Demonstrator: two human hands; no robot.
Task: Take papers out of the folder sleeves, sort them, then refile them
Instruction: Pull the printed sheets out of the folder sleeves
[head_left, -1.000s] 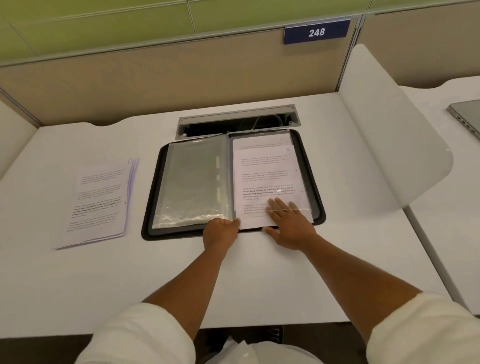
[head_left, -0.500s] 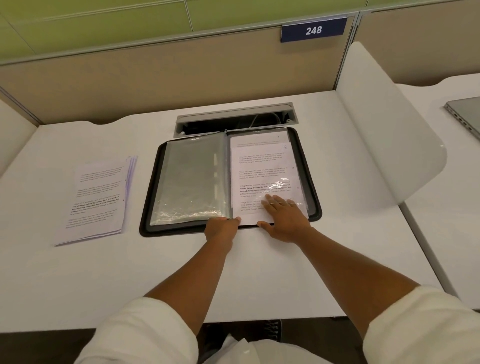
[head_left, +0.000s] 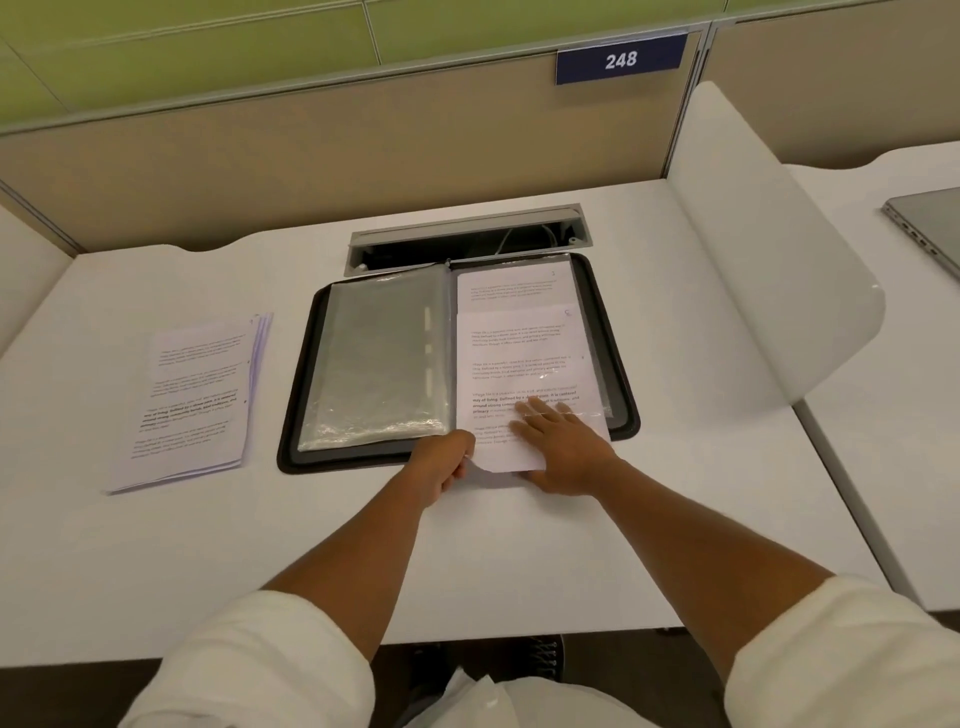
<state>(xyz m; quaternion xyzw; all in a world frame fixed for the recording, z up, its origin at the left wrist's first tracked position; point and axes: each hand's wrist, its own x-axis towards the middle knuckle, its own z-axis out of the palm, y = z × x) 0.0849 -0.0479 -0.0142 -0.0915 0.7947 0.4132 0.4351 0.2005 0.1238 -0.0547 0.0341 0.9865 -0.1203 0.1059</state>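
A black folder (head_left: 296, 395) lies open on the white desk. Its left side holds a stack of clear empty sleeves (head_left: 379, 353). On the right side, a printed sheet (head_left: 524, 358) sticks partly out of its sleeve towards me, past the folder's near edge. Another printed page (head_left: 511, 288) shows above it in the sleeve. My left hand (head_left: 441, 465) pinches the sheet's near left corner. My right hand (head_left: 563, 447) lies flat on the sheet's lower part, fingers straight. A pile of printed papers (head_left: 195, 400) rests on the desk left of the folder.
A grey cable slot (head_left: 467, 241) opens in the desk just behind the folder. A white curved divider (head_left: 769, 291) stands to the right, with a closed laptop (head_left: 930, 228) on the neighbouring desk. A beige partition with a "248" sign (head_left: 621, 60) runs behind.
The top sheet has slid out of the right sleeve towards me, exposing the page beneath. Both hands moved nearer with it, and my left hand now pinches its corner.
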